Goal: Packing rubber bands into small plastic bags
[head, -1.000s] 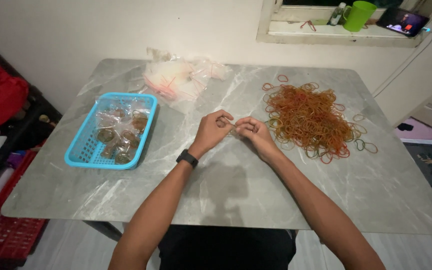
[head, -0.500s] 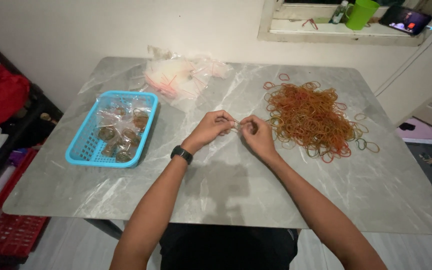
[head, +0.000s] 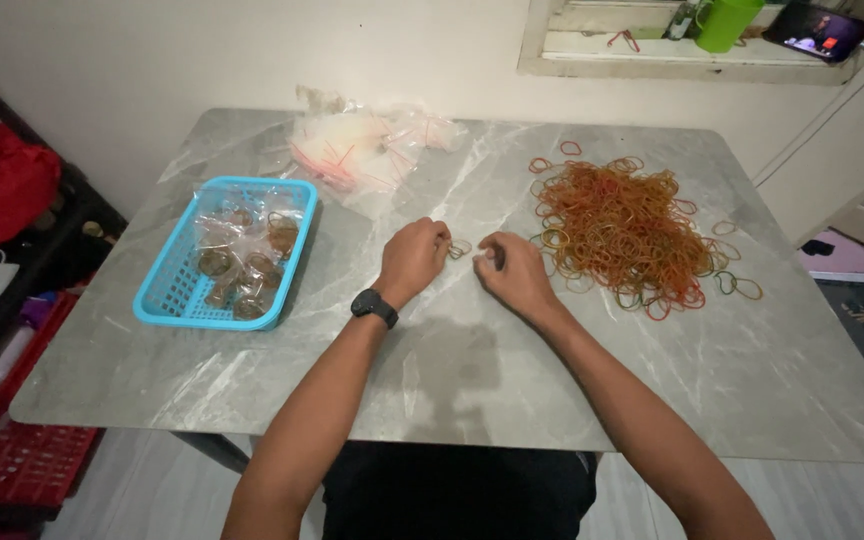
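Btwn left hand [head: 414, 256] & right hand [head: 508, 270]: rubber bands [head: 460, 248].

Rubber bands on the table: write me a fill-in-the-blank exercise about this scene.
1. The big heap of rubber bands lies on the person's ____ side.
2. The basket holding small filled bags is ____ in colour.
3. A black watch sits on the ____ wrist.
4. The left hand and right hand pinch a few bands ____ them.

Missing words: right; blue; left; between
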